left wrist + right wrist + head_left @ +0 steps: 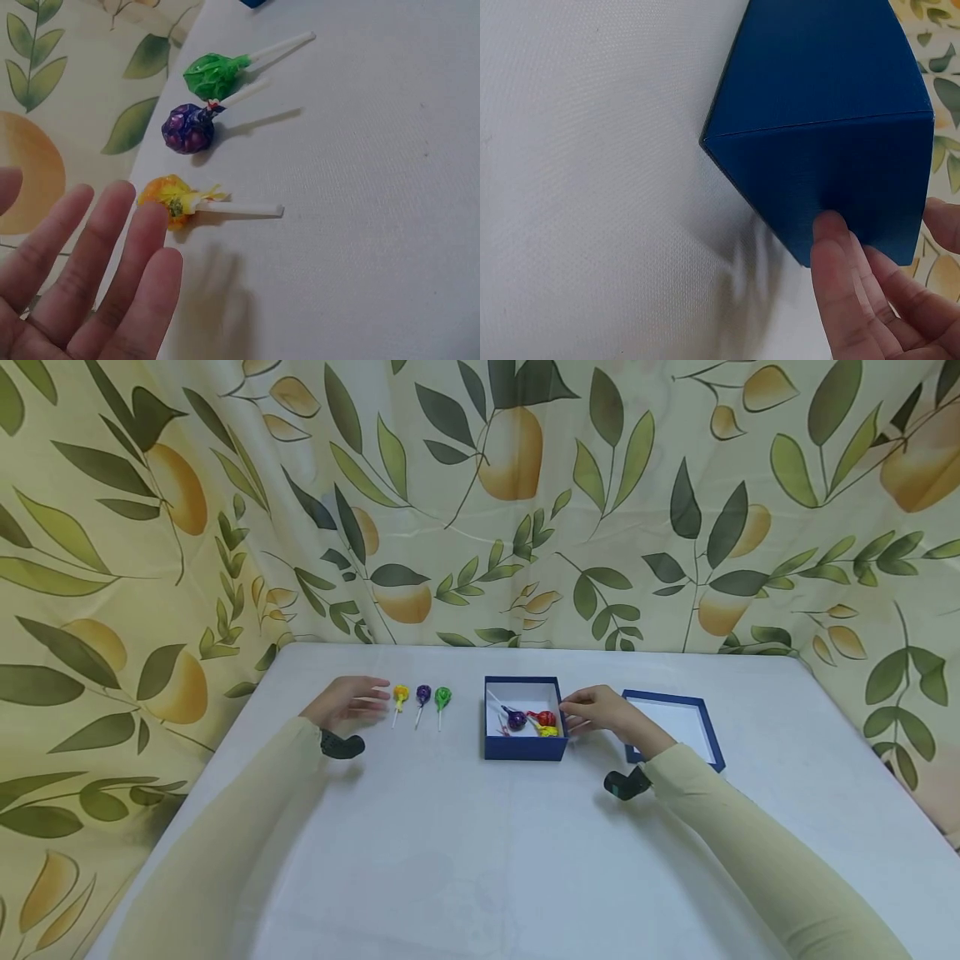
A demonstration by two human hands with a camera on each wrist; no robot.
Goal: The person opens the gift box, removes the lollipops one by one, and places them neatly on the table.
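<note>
My left hand (352, 700) hovers open above the table, its fingers (112, 255) straight and spread, holding nothing. Just right of it lie three wrapped lollipops in a row: yellow (401, 695) (174, 199), purple (423, 695) (187, 129) and green (442, 697) (214, 75), sticks pointing toward me. A blue box (522, 747) (832, 150) stands in the middle with purple (516, 720), red (543, 718) and yellow (550, 732) lollipops inside. My right hand (592, 710) is at the box's right side, its fingers (836, 247) lying against the outer wall.
The box's blue lid (675, 727) lies upside down to the right, partly under my right forearm. A white cloth covers the table (465, 860). A leaf-and-fruit curtain (480, 510) hangs close behind and to the left.
</note>
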